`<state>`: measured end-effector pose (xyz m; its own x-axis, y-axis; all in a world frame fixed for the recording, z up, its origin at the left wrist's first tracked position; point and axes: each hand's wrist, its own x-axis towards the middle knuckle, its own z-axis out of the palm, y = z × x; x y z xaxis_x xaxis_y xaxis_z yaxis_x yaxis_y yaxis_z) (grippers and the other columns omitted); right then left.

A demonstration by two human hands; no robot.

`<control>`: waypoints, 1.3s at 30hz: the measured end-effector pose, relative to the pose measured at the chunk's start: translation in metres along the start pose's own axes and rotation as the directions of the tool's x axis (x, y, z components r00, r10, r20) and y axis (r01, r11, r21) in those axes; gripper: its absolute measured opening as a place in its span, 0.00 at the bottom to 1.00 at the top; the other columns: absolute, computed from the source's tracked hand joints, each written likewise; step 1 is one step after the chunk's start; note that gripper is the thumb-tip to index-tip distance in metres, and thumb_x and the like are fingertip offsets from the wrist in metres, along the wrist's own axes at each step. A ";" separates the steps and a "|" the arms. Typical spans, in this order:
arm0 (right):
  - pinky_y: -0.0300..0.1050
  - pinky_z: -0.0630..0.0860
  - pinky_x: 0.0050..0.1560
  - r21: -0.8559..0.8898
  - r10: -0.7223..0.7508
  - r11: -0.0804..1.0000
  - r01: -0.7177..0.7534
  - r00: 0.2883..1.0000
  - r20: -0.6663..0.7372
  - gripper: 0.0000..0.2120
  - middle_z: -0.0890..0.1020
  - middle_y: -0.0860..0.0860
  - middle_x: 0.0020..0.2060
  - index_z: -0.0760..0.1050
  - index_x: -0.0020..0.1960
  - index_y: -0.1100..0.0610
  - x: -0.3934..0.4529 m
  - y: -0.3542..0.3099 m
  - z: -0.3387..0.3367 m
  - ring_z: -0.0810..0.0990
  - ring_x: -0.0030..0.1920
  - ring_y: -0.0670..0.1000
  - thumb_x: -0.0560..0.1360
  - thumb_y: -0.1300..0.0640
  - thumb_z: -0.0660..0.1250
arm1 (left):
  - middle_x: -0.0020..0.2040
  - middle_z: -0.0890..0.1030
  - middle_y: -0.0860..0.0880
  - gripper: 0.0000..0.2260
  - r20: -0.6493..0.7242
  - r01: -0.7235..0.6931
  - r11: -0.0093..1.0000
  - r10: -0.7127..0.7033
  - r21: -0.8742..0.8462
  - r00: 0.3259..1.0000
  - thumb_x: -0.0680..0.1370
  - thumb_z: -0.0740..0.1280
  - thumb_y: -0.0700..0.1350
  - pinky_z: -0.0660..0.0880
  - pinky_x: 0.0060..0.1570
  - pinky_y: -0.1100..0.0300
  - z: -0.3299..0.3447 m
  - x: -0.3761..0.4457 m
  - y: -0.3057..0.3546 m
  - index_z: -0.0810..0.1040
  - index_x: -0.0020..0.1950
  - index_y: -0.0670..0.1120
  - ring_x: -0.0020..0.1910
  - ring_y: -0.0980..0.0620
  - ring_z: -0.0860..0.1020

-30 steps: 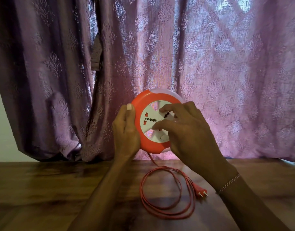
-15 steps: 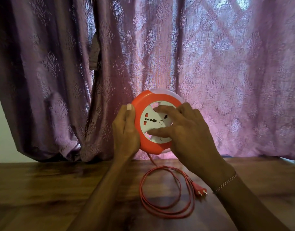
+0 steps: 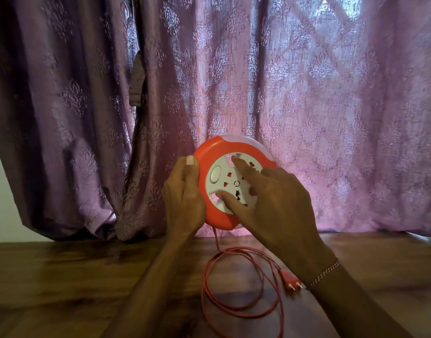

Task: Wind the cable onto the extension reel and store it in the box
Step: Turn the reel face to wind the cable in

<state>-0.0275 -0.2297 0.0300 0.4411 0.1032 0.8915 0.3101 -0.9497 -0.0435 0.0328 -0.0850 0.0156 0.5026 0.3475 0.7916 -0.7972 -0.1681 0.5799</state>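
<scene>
Head view, looking down past both forearms: the right hand's fingers (image 3: pixel 236 163) are spread and set against the white socket face (image 3: pixel 224 181) of the extension reel (image 3: pixel 209 215), the forefinger tip in a slot near the top of that face and the thumb tip in another slot near its bottom, so the hand (image 3: pixel 278 203) pinches the inner disc between them. The left hand (image 3: pixel 185 201) wraps the reel's left rim, thumb lying straight up along the orange edge with its nail showing, the other fingers hidden behind the reel. The reel stands on edge just above the middle of the frame, lifted off the wooden table (image 3: pixel 63 276), its face turned toward the camera, a white round button at the left of the face. From its underside the red cable (image 3: pixel 234 309) drops to the table and lies in loose loops in the lower middle of the frame, between the two forearms. Its two-pin plug (image 3: pixel 291 281) rests on the wood just beside the right wrist, which wears a thin bracelet (image 3: pixel 325 273). Behind everything hangs a purple patterned curtain (image 3: pixel 331 106), lit from outside at the upper right.
</scene>
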 end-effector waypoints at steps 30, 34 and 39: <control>0.52 0.74 0.54 0.002 -0.193 0.981 0.194 0.977 0.091 0.29 0.74 0.56 0.63 0.77 0.64 0.37 -0.002 -0.001 -0.007 0.73 0.61 0.60 0.69 0.57 0.55 | 0.42 0.83 0.54 0.16 0.005 0.053 0.994 -0.053 -0.098 0.999 0.85 0.56 0.52 0.80 0.43 0.59 -0.003 0.001 0.000 0.78 0.46 0.46 0.42 0.58 0.81; 0.51 0.78 0.47 0.055 -0.131 0.990 0.130 0.991 0.004 0.27 0.74 0.55 0.55 0.75 0.66 0.36 -0.006 -0.004 -0.002 0.77 0.55 0.57 0.68 0.54 0.61 | 0.43 0.82 0.48 0.19 0.020 0.057 0.992 -0.056 -0.109 0.998 0.84 0.56 0.53 0.80 0.46 0.47 -0.002 0.000 0.002 0.77 0.48 0.39 0.43 0.52 0.80; 0.47 0.77 0.38 0.001 -0.027 1.000 0.027 0.999 -0.037 0.29 0.76 0.53 0.47 0.70 0.70 0.36 -0.008 -0.002 0.004 0.80 0.44 0.56 0.69 0.39 0.67 | 0.40 0.80 0.41 0.20 0.009 0.038 0.996 -0.038 -0.078 0.999 0.84 0.57 0.53 0.78 0.42 0.41 -0.001 -0.002 0.003 0.75 0.46 0.37 0.39 0.48 0.78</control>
<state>-0.0280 -0.2274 0.0207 0.4010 0.1173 0.9085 0.3222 -0.9465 -0.0200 0.0291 -0.0850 0.0157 0.5352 0.3453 0.7709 -0.8010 -0.0822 0.5929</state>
